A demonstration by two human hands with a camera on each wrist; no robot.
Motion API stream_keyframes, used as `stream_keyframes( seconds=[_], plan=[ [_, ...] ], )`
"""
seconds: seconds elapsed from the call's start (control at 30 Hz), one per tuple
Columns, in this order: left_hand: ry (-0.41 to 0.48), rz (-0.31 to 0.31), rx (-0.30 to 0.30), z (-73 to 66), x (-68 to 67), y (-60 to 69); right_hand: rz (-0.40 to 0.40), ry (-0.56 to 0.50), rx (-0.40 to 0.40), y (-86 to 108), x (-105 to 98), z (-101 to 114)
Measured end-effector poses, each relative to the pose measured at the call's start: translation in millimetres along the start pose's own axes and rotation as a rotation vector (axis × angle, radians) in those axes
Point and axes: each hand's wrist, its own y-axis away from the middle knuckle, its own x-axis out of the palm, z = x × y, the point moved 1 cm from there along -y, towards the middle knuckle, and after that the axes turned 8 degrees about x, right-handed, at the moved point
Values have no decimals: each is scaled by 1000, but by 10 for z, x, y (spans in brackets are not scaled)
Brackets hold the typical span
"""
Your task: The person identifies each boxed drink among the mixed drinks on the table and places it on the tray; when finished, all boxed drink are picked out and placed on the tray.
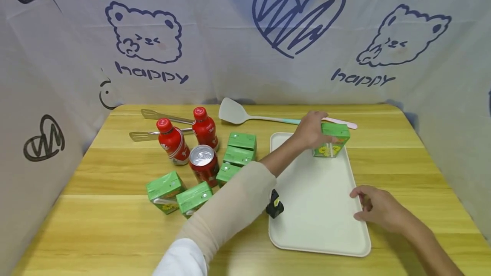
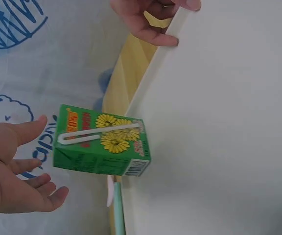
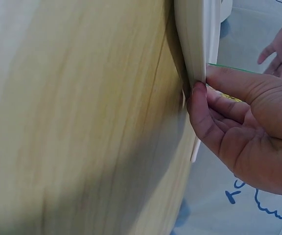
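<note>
A green drink carton (image 1: 333, 142) with yellow flowers and a white straw stands at the far right end of the cream tray (image 1: 318, 208). My left hand (image 1: 312, 130) is beside it; in the left wrist view a gap shows between the spread fingers (image 2: 31, 193) and the carton (image 2: 102, 142). At the tray's right edge, my right hand (image 1: 381, 208) pinches the rim between thumb and fingers, which the right wrist view shows closely. The left forearm hides part of the tray's left side.
Left of the tray stand several green cartons (image 1: 165, 191), a red can (image 1: 203, 165) and two red bottles (image 1: 174, 144). Whisks (image 1: 143, 136) lie behind the bottles. A white spatula (image 1: 234, 112) and a pink handle (image 1: 341, 122) lie along the back.
</note>
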Motion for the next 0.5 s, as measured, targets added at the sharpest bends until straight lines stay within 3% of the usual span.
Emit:
stream_keyframes(
  seconds=[0.27, 0.5],
  plan=[
    [-12, 4, 106, -187, -236, 215, 12, 10, -19, -8, -19, -17],
    [67, 22, 216, -399, -535, 582, 18, 6, 5, -15, -3, -12]
  ],
)
